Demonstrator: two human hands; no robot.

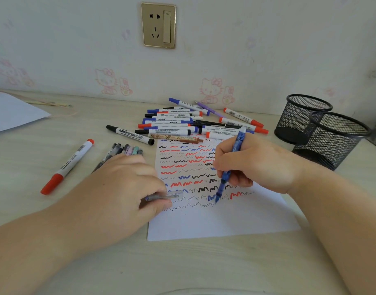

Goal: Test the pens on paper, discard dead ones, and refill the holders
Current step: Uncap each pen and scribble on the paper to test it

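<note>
My right hand (255,162) grips a blue pen (236,150), its tip touching a fresh blue squiggle on the white test paper (236,218). The sheet is covered with red, blue and black scribbles. My left hand (127,179) rests on the paper's left edge and pinches a clear pen cap (170,195). A heap of whiteboard markers (182,122) lies behind the paper. Two black mesh holders (299,118) (336,139) stand at the right, both showing nothing inside.
A red marker (65,167) and a bunch of slim pens (123,151) lie left of the paper, a black marker (129,135) beyond them. A loose white sheet (10,111) sits at the far left. The wall with a socket (158,25) is close behind.
</note>
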